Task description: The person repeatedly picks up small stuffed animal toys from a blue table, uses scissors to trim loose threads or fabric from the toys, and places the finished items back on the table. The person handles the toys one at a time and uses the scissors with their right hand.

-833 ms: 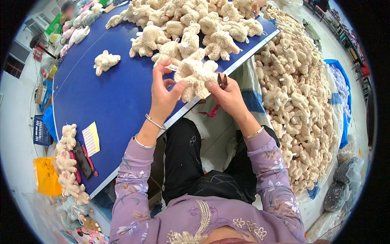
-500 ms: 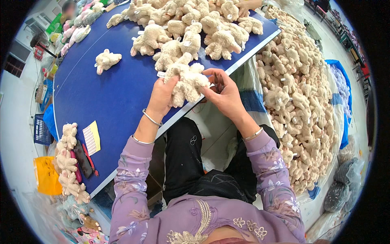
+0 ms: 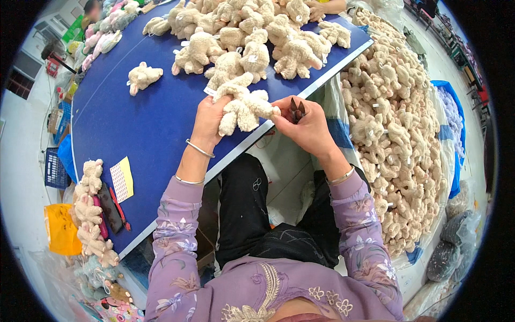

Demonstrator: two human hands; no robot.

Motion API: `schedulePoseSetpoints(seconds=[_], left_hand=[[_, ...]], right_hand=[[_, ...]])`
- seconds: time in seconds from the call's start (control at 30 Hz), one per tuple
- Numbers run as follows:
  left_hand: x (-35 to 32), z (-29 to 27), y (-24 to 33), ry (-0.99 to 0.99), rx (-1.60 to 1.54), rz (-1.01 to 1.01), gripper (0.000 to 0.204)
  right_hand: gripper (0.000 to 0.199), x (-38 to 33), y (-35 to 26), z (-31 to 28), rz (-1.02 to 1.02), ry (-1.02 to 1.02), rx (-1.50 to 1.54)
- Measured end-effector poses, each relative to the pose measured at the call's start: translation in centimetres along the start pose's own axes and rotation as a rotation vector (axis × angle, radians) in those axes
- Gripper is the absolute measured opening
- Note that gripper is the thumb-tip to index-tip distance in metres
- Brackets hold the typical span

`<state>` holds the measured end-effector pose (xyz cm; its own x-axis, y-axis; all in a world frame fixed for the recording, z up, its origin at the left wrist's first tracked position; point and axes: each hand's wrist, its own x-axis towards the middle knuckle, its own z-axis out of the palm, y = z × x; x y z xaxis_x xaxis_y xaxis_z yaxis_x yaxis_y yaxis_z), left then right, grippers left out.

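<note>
A cream, curly-furred plush toy animal hangs over the blue bench edge, limbs splayed. The left hand clasps its body; the right hand, beside it, pinches one limb while gripping small dark snips.

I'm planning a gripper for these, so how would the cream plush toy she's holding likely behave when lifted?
The plush toy likely flops: its limbs droop past the left hand. It is probably light, held easily at the blue table edge. Its fuzzy pile should resist slipping, and the right hand pinches it readily.
</note>
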<state>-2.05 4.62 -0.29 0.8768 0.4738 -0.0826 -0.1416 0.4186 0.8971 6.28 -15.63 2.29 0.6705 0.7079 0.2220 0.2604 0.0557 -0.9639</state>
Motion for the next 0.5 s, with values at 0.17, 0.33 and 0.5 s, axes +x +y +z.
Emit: schedulePoseSetpoints(seconds=[0.17,0.33,0.5], left_hand=[[-0.2,0.1,-0.2,-0.016,0.007,-0.036,0.024],[-0.3,0.2,-0.4,-0.07,-0.004,0.113,0.027],[-1.0,1.3,0.2,-0.185,-0.024,0.332,0.039]], right_hand=[[0.02,0.3,0.8,0.4,0.019,0.046,0.126],[0.025,0.7,1.5,0.3,-0.072,0.106,0.155],[0.021,0.5,0.6,-0.8,0.272,-0.032,0.468]])
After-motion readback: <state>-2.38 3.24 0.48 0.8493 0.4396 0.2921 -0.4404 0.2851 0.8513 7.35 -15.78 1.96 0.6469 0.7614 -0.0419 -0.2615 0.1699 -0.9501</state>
